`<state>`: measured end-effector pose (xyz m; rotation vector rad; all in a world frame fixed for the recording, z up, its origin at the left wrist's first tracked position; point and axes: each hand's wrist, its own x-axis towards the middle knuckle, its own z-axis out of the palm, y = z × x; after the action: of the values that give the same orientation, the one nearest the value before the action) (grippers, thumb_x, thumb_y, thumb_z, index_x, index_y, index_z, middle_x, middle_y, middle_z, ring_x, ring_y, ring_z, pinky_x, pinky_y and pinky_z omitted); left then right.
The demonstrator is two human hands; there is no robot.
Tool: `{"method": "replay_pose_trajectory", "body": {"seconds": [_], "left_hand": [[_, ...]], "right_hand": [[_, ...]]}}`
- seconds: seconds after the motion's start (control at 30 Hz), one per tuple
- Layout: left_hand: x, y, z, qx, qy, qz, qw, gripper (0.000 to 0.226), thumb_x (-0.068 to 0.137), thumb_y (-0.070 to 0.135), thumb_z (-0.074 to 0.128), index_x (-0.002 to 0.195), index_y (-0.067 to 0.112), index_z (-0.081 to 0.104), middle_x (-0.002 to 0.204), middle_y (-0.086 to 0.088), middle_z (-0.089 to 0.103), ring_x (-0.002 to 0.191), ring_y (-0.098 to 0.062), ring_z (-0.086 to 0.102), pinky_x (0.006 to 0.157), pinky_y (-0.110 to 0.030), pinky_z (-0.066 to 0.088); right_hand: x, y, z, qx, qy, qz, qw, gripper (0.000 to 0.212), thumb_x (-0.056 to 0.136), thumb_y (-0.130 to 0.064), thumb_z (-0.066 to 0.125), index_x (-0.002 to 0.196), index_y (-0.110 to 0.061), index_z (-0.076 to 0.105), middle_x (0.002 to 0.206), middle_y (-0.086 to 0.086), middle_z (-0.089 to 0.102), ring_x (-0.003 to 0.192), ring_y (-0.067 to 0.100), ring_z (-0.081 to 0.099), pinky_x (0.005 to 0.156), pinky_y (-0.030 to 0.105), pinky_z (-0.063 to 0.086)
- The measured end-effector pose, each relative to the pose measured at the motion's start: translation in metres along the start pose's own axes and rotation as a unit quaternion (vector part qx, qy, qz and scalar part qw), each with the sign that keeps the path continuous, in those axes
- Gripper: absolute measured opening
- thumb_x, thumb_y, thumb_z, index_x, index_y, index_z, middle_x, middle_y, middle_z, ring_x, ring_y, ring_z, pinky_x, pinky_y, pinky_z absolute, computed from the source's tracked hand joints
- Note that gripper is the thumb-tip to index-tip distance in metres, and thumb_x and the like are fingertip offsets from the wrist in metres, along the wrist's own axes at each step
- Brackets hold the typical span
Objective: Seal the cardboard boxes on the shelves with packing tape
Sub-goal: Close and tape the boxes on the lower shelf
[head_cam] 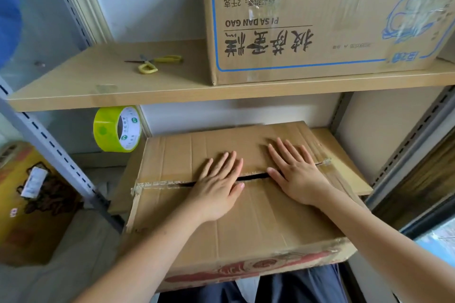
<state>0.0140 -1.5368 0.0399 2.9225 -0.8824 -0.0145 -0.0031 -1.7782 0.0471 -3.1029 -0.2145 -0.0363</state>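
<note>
Your near cardboard box [246, 224] sits on the lower shelf at 6 o'clock, overhanging its front edge, flaps folded down with a dark gap open along the centre seam; old tape scraps cling to both seam ends. At 1 o'clock, your second box [327, 24], printed in blue and black, stands upside down on the upper shelf, clear tape across it. The yellow-green tape roll [117, 128] hangs at 9 o'clock.

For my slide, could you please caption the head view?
Both hands, left and right, press flat on the lower box's untaped flaps.
</note>
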Motion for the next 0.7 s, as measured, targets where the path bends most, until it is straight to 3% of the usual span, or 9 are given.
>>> {"method": "replay_pose_trajectory", "body": {"seconds": [0.1,0.17,0.23,0.3,0.37,0.43,0.5,0.6,0.7], "left_hand": [[0.008,-0.012,-0.002,-0.028,0.051,-0.061,0.996,0.069,0.097,0.056,0.002,0.159,0.026,0.009,0.166,0.003,-0.004,0.153,-0.015,-0.007,0.119,-0.03,-0.011],[0.018,-0.022,-0.003,-0.024,0.054,-0.092,0.994,0.059,0.102,0.049,0.013,0.158,0.029,0.018,0.167,-0.003,0.003,0.154,-0.022,0.0,0.122,-0.035,-0.005],[0.029,-0.03,-0.007,-0.043,0.085,-0.083,0.992,0.053,0.101,0.042,0.024,0.152,0.029,0.036,0.163,-0.006,0.024,0.15,-0.026,0.02,0.122,-0.038,0.013],[0.04,-0.04,-0.019,-0.044,0.126,-0.095,0.986,0.045,0.099,0.035,0.034,0.14,0.028,0.053,0.15,-0.001,0.046,0.136,-0.024,0.041,0.111,-0.038,0.03],[0.048,-0.058,-0.031,-0.013,0.158,-0.18,0.971,0.038,0.098,0.033,0.041,0.131,0.028,0.06,0.141,0.001,0.052,0.128,-0.024,0.045,0.108,-0.04,0.029],[0.046,-0.077,-0.043,-0.016,0.166,-0.333,0.928,0.041,0.097,0.035,0.044,0.134,0.023,0.057,0.149,-0.009,0.043,0.136,-0.033,0.037,0.114,-0.046,0.019],[0.039,-0.09,-0.05,-0.08,0.122,-0.465,0.873,0.052,0.099,0.038,0.042,0.146,0.017,0.041,0.154,-0.019,0.031,0.138,-0.04,0.032,0.112,-0.049,0.025],[0.034,-0.1,-0.045,-0.084,0.071,-0.487,0.867,0.065,0.101,0.045,0.033,0.154,0.009,0.02,0.146,-0.025,0.041,0.128,-0.039,0.047,0.098,-0.042,0.042],[0.03,-0.108,-0.04,-0.048,0.069,-0.471,0.878,0.063,0.102,0.043,0.031,0.154,0.009,0.021,0.135,-0.024,0.054,0.118,-0.039,0.056,0.088,-0.038,0.046]], "right_hand": [[0.006,0.003,0.001,0.008,0.035,0.118,0.992,0.075,0.093,-0.066,-0.005,0.158,-0.031,0.004,0.166,0.003,-0.004,0.152,0.027,-0.009,0.121,0.048,-0.011],[0.013,0.006,-0.002,0.017,0.02,0.162,0.986,0.068,0.096,-0.064,0.005,0.157,-0.034,0.007,0.166,0.006,0.0,0.152,0.03,-0.007,0.121,0.05,-0.008],[0.02,0.008,-0.005,0.004,0.017,0.155,0.988,0.067,0.097,-0.064,0.012,0.157,-0.033,0.012,0.165,0.007,0.008,0.152,0.032,0.0,0.122,0.049,-0.002],[0.029,0.012,-0.012,-0.005,0.046,0.147,0.988,0.066,0.096,-0.066,0.021,0.152,-0.032,0.029,0.157,0.008,0.028,0.146,0.032,0.018,0.12,0.048,0.013],[0.041,0.02,-0.022,0.006,0.067,0.148,0.987,0.061,0.093,-0.068,0.027,0.14,-0.033,0.046,0.139,0.006,0.043,0.134,0.03,0.035,0.112,0.047,0.027],[0.055,0.035,-0.03,0.019,0.071,0.186,0.98,0.063,0.091,-0.071,0.03,0.133,-0.03,0.051,0.133,0.008,0.047,0.127,0.033,0.04,0.108,0.048,0.031],[0.065,0.052,-0.033,0.045,0.058,0.28,0.957,0.076,0.087,-0.077,0.033,0.14,-0.023,0.045,0.139,0.013,0.044,0.127,0.039,0.042,0.106,0.05,0.035],[0.068,0.062,-0.028,0.159,-0.017,0.347,0.924,0.086,0.089,-0.076,0.032,0.155,-0.023,0.017,0.143,0.018,0.047,0.125,0.039,0.05,0.093,0.046,0.045],[0.063,0.066,-0.027,0.169,-0.035,0.313,0.934,0.078,0.094,-0.07,0.031,0.152,-0.018,0.027,0.131,0.019,0.058,0.116,0.037,0.057,0.078,0.04,0.044]]}}
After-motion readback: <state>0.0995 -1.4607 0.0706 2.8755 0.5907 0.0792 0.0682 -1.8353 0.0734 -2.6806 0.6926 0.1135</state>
